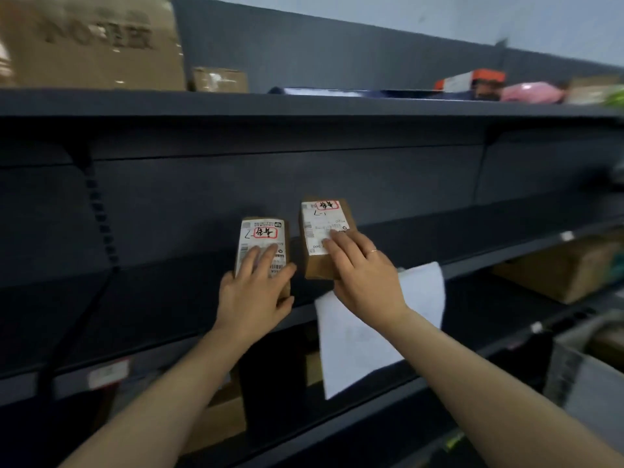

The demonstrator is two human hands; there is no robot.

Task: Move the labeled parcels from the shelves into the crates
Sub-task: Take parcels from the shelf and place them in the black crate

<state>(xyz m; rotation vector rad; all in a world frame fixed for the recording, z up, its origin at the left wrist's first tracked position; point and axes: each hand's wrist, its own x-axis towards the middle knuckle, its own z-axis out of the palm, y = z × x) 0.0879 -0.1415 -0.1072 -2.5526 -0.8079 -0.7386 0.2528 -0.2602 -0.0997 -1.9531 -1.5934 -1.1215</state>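
Observation:
Two small brown cardboard parcels with white labels marked in red are in front of the dark middle shelf (135, 298). My left hand (255, 292) grips the left parcel (262, 236), fingers over its label and thumb on its right side. My right hand (363, 270) holds the right parcel (320, 217), fingers spread across its label, a ring on one finger. Whether the parcels rest on the shelf or are lifted off it is unclear.
A white sheet (364, 336) hangs from the shelf edge under my right wrist. The top shelf carries a large cardboard box (94, 42), a small box (219, 79), an orange-and-white box (469, 79) and a pink bag (533, 92). A brown box (557, 268) and a grey crate (587, 373) lie at the right.

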